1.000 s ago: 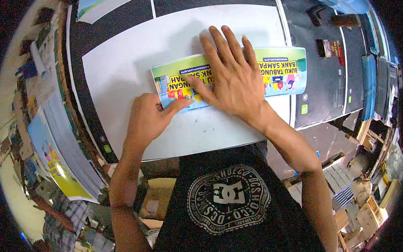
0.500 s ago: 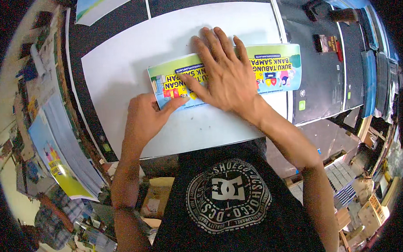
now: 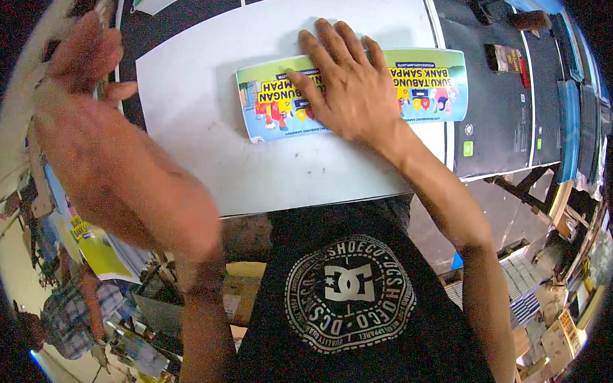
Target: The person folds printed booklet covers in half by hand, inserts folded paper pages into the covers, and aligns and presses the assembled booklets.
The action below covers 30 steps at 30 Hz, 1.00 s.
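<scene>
Printed strip point(image 3: 428, 86), one of them, lying lengthwise across one big white sheet point(image 3: 272, 176) on the dark tabletop point(image 3: 490, 141), its right end poking out past the sheet's right edge! Whether that's a single layer or several, I can't tell. Green along the far side, blue along the near side, and the lettering on yellow reads upside down from here: two blocks of it in view, one either side of the right hand point(image 3: 354, 99). And that hand, one of two in play, is down flat, palm to the print, fingers spread and reaching over the far edge; the grip is loose, pressing and not pinching. Over to the left hand point(image 3: 86, 71), up in the air, well apart from the strip, out by the white sheet's left edge, badly blurred; whether its grip is clenched or released, I can't tell. Below that forearm, one stack of printed sheets point(image 3: 106, 256), partly covered. Across on the right, one small dark box point(image 3: 503, 58) with one red item point(image 3: 524, 72) just beside it. One black shirt point(image 3: 352, 338) at the near edge, one round white emblem point(image 3: 350, 291) on its front.
</scene>
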### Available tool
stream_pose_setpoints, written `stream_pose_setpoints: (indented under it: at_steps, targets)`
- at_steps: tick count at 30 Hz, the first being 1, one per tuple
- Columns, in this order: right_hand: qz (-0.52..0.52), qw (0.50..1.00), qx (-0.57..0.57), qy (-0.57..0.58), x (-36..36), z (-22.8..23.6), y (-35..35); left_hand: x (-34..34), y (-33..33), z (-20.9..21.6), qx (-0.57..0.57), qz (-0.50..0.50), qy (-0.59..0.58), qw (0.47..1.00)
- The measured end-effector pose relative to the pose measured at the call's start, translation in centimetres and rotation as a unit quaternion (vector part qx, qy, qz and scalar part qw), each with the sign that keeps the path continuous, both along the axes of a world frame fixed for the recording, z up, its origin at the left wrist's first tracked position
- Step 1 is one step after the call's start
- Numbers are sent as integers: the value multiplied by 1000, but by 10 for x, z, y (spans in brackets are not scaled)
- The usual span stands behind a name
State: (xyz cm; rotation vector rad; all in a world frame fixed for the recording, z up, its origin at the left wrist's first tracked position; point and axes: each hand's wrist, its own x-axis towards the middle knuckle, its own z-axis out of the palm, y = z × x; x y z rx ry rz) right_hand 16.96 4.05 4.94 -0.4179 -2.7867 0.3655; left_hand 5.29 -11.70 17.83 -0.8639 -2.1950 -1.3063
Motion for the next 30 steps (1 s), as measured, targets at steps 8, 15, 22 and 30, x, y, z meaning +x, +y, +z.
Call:
stream_pose_setpoints:
  at_steps: [8,15,22,30]
  targets:
    - [16,998,54,9,2,-3,0,36,60,-144,-77,-131,-36,988]
    - [43,998,45,20,13,-6,21,46,70,-136,-94,-176,-86,976]
    - [-21,992,123,-8,46,32,61,52,70,-127,-265,-103,17,958]
    - [13,1000,3,22,57,8,76,53,72,-129,-315,-124,-7,941]
